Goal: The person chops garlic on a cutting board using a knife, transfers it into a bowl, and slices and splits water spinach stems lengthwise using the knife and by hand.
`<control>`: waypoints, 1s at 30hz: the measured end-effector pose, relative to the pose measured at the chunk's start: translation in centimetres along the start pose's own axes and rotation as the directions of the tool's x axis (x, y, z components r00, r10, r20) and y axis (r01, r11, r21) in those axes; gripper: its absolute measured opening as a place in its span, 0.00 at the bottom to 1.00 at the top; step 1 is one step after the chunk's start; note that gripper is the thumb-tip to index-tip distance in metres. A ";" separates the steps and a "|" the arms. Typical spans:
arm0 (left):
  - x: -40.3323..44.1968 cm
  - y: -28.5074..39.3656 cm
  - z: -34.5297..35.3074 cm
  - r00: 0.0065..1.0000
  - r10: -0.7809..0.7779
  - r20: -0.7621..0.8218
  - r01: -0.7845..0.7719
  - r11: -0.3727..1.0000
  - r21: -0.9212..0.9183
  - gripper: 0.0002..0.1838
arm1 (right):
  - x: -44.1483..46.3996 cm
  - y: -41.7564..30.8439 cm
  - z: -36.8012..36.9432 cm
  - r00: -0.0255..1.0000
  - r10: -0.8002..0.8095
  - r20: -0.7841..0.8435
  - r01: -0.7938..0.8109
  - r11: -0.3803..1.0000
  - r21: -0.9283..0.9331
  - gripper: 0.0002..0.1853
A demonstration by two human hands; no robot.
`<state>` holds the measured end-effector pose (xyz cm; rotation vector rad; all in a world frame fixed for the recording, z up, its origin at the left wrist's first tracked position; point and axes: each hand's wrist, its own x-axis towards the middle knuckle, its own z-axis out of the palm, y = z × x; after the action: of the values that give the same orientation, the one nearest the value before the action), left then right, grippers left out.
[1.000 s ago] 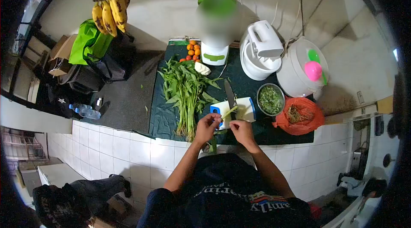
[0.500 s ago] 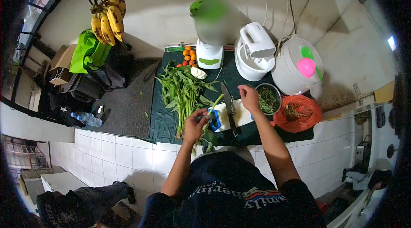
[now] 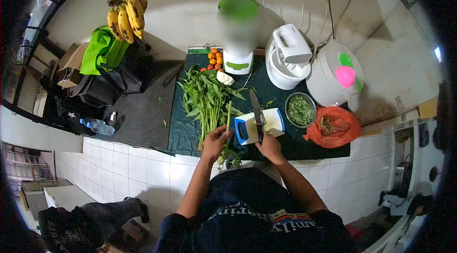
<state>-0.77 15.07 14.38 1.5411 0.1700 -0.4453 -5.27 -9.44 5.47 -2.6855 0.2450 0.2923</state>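
Observation:
My left hand (image 3: 215, 142) is closed on a green stalk (image 3: 229, 119) that stands up from the fingers, with leaves (image 3: 230, 158) hanging below at the table's front edge. A knife (image 3: 257, 106) lies across the white and blue cutting board (image 3: 273, 122), its blade pointing away from me. At the knife's handle end, my right hand (image 3: 270, 147) has its fingers curled; whether they grip the handle is hard to see. Left of the board lies a big bunch of leafy greens (image 3: 205, 101). A metal bowl of chopped greens (image 3: 300, 110) sits right of the board.
An orange-red plastic bag (image 3: 340, 131) holds scraps at the right. Behind stand a stand mixer (image 3: 288, 58), a white rice cooker (image 3: 328, 79) and a kitchen scale (image 3: 238, 64) beside tomatoes (image 3: 213, 61). Bananas (image 3: 126, 17) hang upper left. Another person (image 3: 90, 219) is at lower left.
My right hand has come back from beside the bowl to the knife's handle end. My left hand has lowered slightly, and the stalk has turned more upright.

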 end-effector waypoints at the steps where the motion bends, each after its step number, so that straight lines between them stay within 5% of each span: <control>1: -0.3 0.5 0.3 0.998 -0.044 0.040 0.041 0.997 0.071 0.20 | 0.0 0.0 0.4 0.999 -0.029 -0.033 0.027 0.999 -0.037 0.26; 3: 1.7 -2.7 0.2 0.993 0.021 0.113 -0.032 0.994 0.103 0.18 | 0.5 -0.1 0.5 1.000 -0.017 0.015 0.018 0.997 -0.072 0.27; 6: 2.3 -2.7 1.6 0.984 0.014 0.175 0.030 0.969 -0.245 0.11 | 0.5 -0.5 -0.1 0.997 0.044 0.065 -0.040 0.997 -0.067 0.26; 11: 2.7 -2.6 2.7 0.966 0.074 0.249 0.013 0.944 -0.329 0.13 | 0.1 -0.1 -0.7 0.983 -0.003 0.181 0.014 0.998 -0.055 0.24; 15: 2.3 -0.6 3.5 0.975 0.093 0.201 -0.061 0.985 -0.159 0.14 | -0.3 -2.7 -3.2 0.991 -0.116 -0.065 0.115 0.993 -0.019 0.19; 17: 2.0 -0.4 3.8 0.975 0.179 0.133 -0.172 0.983 -0.060 0.15 | -0.4 -4.9 -5.3 0.996 -0.051 -0.075 0.086 0.811 0.579 0.12; 18: 2.4 -1.2 3.8 0.965 0.230 0.127 -0.225 0.973 -0.056 0.15 | -0.2 -5.2 -4.7 0.990 -0.049 -0.129 0.128 0.675 0.727 0.09; 19: 2.2 -0.7 3.9 0.965 0.229 0.130 -0.224 0.973 -0.053 0.15 | -0.4 -6.4 -5.7 0.990 -0.045 -0.130 0.126 0.673 0.728 0.09; 21: 1.8 0.3 4.2 0.946 0.306 0.104 -0.323 0.885 0.336 0.15 | -0.7 -8.0 -7.7 0.983 -0.120 -0.142 0.185 0.567 0.802 0.08; 30: 0.0 2.1 4.3 0.936 0.327 0.131 -0.351 0.832 0.429 0.14 | -1.7 -7.4 -6.7 0.979 -0.078 -0.187 0.188 0.688 0.700 0.10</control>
<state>-0.70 10.80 16.48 1.9641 -0.2681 -0.2457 -4.18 -5.53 14.71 -1.9174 0.1563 -0.0521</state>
